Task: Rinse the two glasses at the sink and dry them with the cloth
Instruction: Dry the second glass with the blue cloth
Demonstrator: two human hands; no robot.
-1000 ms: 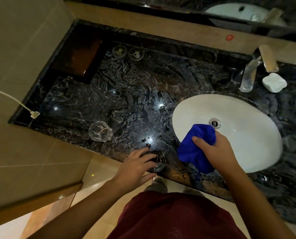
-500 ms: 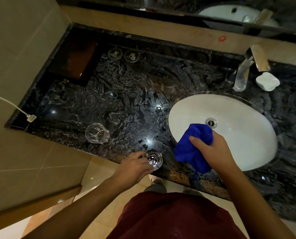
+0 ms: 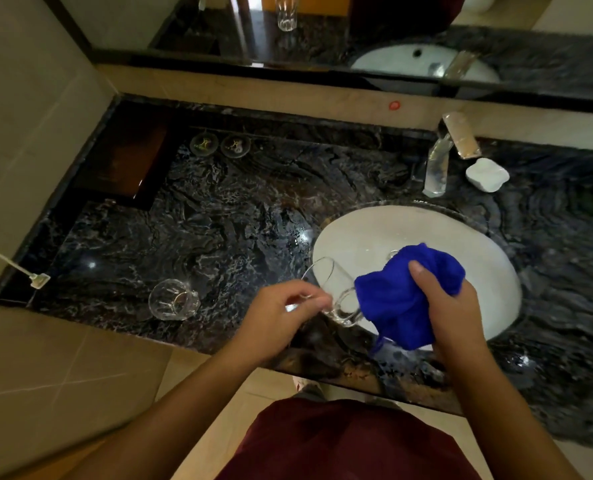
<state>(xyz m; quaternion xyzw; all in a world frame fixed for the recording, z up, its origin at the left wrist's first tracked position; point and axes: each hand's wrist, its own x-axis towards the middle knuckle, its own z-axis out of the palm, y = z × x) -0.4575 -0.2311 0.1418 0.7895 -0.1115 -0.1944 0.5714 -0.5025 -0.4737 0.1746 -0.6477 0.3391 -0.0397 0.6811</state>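
Note:
My left hand (image 3: 281, 317) grips a clear glass (image 3: 333, 292), tilted over the left edge of the white sink (image 3: 409, 233). Bunched in my right hand (image 3: 447, 306) is a blue cloth (image 3: 399, 299), which touches the glass's side over the basin. A second clear glass (image 3: 172, 299) stands on the dark marble counter (image 3: 236, 216) to the left, apart from both hands.
A chrome faucet (image 3: 438, 164) and a white soap dish (image 3: 487, 174) sit behind the sink. Two round coasters (image 3: 219, 145) and a dark wooden tray (image 3: 129, 161) lie at the back left. A white cable plug (image 3: 39, 280) lies at the counter's left edge. A mirror spans the back.
My left hand lifted the glass off the counter's front edge and brought it right, over the sink, against the cloth. The camera tilted up, showing more mirror.

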